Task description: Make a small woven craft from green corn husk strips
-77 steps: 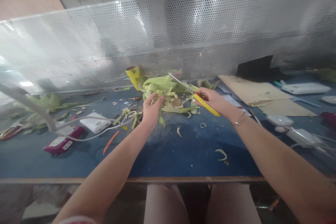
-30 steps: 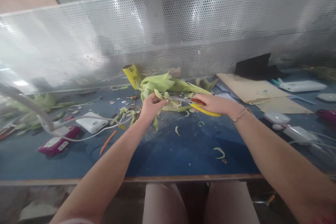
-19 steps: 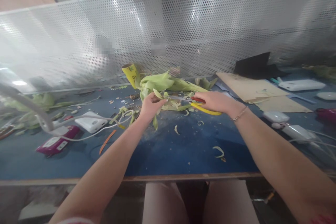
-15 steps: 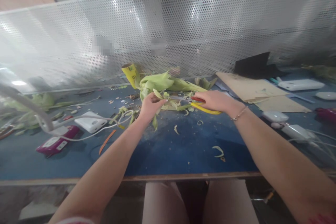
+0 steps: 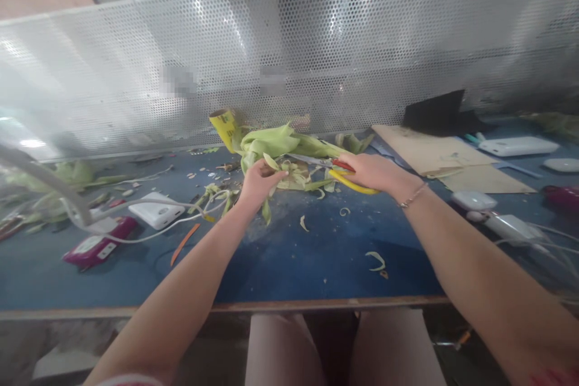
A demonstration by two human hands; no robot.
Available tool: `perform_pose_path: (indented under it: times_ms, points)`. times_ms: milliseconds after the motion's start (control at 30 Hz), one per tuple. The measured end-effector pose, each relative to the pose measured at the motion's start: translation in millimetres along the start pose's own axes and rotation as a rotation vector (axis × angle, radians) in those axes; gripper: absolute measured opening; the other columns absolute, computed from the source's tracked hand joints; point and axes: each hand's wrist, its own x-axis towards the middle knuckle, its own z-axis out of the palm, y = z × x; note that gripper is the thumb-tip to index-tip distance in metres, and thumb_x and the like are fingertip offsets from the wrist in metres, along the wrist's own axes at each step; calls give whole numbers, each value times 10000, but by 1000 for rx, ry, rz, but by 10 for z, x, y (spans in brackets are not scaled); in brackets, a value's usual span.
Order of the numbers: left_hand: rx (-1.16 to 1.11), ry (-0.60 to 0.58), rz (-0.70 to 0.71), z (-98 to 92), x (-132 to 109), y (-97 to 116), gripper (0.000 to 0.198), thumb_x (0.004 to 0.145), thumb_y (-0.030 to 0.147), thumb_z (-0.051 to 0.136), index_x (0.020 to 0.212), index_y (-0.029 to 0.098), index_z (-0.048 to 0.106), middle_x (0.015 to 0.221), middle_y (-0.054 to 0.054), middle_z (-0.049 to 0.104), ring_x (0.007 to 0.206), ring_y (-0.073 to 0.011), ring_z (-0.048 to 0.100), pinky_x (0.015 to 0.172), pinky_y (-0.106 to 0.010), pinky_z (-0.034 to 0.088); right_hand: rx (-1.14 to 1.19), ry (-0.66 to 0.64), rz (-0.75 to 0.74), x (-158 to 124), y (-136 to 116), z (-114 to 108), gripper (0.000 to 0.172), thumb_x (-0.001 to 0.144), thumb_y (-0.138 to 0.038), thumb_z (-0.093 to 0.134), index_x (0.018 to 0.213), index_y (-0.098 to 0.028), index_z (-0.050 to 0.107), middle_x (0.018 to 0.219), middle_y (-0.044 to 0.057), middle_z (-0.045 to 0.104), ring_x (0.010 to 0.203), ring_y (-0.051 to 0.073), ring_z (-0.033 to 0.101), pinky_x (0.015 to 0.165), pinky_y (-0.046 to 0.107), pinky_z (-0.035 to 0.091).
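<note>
My left hand (image 5: pixel 259 182) is closed on pale green leaf strips (image 5: pixel 289 175) at the near edge of a pile of green leaves (image 5: pixel 280 143) on the blue table (image 5: pixel 316 253). My right hand (image 5: pixel 373 171) grips scissors with yellow and red handles (image 5: pixel 350 181). Their metal blades (image 5: pixel 310 160) point left over the leaf pile, a little apart from my left fingers. A yellow cardboard tube (image 5: pixel 225 126) stands tilted behind the leaves.
A perforated metal screen (image 5: pixel 289 54) closes off the table's back. At left lie a white box (image 5: pixel 156 212) with cables, a magenta device (image 5: pixel 97 244) and more leaves (image 5: pixel 67 175). At right are cardboard sheets (image 5: pixel 447 160) and white devices (image 5: pixel 518 146). Leaf scraps (image 5: pixel 377 259) dot the table.
The scissors came down from a raised, tilted position to lie low over the leaves; just now the blades lifted slightly away from my left fingers. My left hand stays on the strips.
</note>
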Motion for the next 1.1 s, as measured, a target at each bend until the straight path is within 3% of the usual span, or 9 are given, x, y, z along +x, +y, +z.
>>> perform_pose_path:
  times_ms: [167,333,467,700,833,900,1000,1100]
  points:
    - [-2,17,9,8,-5,6,375,532,331,808,844,170,676,683,-14,670,629,-136,608,596,-244,472,-56,18,139,50,83,88,499,871,-595,343,1072,-174,519,853,135,688,700,253,636,506,290,340]
    - [-320,24,-192,85,-63,99,370,462,269,827,748,174,613,620,18,618,541,-104,562,528,-234,463,-44,-11,241,98,97,182,543,850,-653,317,1000,-175,526,872,152,680,748,287,653,528,306,379]
    - [-440,49,-285,127,-98,119,359,446,214,818,671,184,541,564,42,573,488,-86,526,473,-215,433,60,22,285,130,54,233,578,846,-670,295,1017,-172,532,930,173,681,817,301,657,566,325,419]
    - [-482,29,-266,160,-109,117,279,480,195,826,690,140,652,666,-11,655,590,-88,575,593,-222,470,130,-9,289,160,83,357,430,835,-588,413,783,-188,563,785,145,665,735,279,643,585,356,448]
    - [-494,48,-239,171,-123,85,289,457,231,846,633,142,634,635,8,631,593,-90,571,600,-230,454,660,54,289,225,2,498,351,799,-538,544,772,-190,515,667,83,621,611,212,618,498,316,455]
    - [-463,47,-205,178,-135,64,287,465,251,843,626,144,631,616,19,613,571,-80,546,556,-215,412,920,89,259,258,-119,543,337,786,-516,577,812,-193,485,699,64,626,583,178,610,447,281,448]
    - [-417,51,-157,196,-162,54,267,481,256,833,594,137,622,572,31,580,533,-57,487,515,-199,344,1011,174,232,269,-348,539,369,706,-471,673,820,-213,436,830,52,652,526,130,565,415,263,428]
    - [-427,-4,-156,221,-198,74,267,474,261,829,545,135,605,559,24,579,546,-61,483,537,-201,341,1155,250,167,230,-531,492,451,610,-414,751,803,-223,391,876,49,657,610,145,593,517,290,478]
